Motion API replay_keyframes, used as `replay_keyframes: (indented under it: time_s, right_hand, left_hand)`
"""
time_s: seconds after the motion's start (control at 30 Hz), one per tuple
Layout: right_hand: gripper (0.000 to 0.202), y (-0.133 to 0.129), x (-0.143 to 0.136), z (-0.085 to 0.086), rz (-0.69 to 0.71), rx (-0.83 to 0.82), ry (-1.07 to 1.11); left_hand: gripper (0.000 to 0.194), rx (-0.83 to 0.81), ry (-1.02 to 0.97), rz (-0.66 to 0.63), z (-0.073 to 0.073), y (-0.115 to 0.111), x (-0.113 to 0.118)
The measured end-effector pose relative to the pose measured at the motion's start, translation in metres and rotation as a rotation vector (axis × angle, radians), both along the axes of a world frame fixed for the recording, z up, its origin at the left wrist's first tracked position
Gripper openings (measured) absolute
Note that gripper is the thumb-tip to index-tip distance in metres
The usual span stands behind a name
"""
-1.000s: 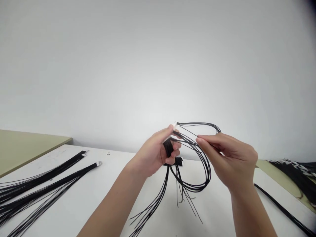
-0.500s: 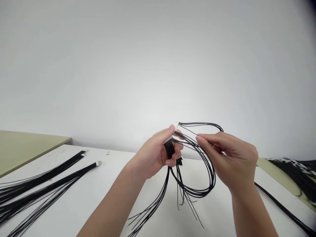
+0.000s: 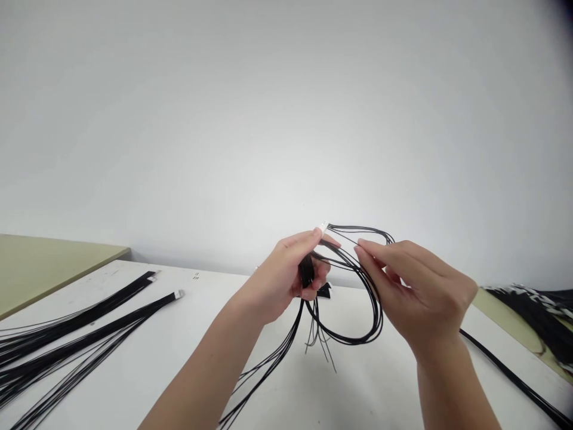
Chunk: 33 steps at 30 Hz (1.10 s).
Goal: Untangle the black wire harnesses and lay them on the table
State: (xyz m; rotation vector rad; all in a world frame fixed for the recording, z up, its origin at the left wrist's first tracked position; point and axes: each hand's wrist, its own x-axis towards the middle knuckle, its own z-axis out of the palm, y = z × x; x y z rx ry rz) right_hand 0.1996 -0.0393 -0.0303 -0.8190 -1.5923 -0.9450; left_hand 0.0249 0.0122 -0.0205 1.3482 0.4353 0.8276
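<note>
My left hand (image 3: 290, 269) is closed around a bundle of thin black wires (image 3: 307, 272), with the thumb pressed against a small white connector (image 3: 324, 226) at the top. Several wires leave the connector and curve to the right, while others loop below and hang beneath the fingers. At the right of the loop, my right hand (image 3: 412, 280) pinches a single black wire (image 3: 347, 237) between thumb and forefinger, a short way from the connector. Its far end is hidden behind the hand.
On the white table (image 3: 179, 352) at left lie two black wire bundles (image 3: 129, 313) with white connectors. A heap of black wires (image 3: 537, 316) lies at far right on a greenish surface. One black cable (image 3: 505, 370) runs beside my right wrist. A pale wall (image 3: 268, 119) stands behind.
The connector and the upper wires have shifted slightly right, and the wire loop has drawn in a little. The pinched wire's span between connector and fingertips looks shorter.
</note>
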Motion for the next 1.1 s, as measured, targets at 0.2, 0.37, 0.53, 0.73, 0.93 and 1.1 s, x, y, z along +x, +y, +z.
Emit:
replay_keyframes:
  time_s: [0.2,0.37,0.53,0.73,0.93,1.1]
  right_hand:
    - [0.017,0.004,-0.003,0.002,0.068,0.012,0.011]
    - [0.019,0.008,-0.002,0.001,0.085,0.019,0.008]
    - [0.018,0.010,0.000,0.000,0.098,0.000,0.014]
    - [0.016,0.010,-0.002,0.001,0.122,0.002,0.026]
    - [0.018,0.008,-0.005,-0.001,0.090,-0.043,0.044]
    - [0.021,0.011,-0.002,-0.002,0.084,-0.055,0.032]
  left_hand:
    - [0.039,-0.009,0.064,-0.057,0.003,-0.003,0.000]
    - [0.036,-0.031,0.072,-0.103,0.005,-0.005,0.000]
    - [0.033,-0.049,0.058,-0.160,0.006,-0.007,0.001]
    - [0.032,-0.082,0.048,-0.204,0.006,-0.005,0.001]
    - [0.032,-0.106,0.048,-0.228,0.005,-0.005,0.001]
    - [0.032,-0.093,0.036,-0.197,0.006,-0.004,0.001]
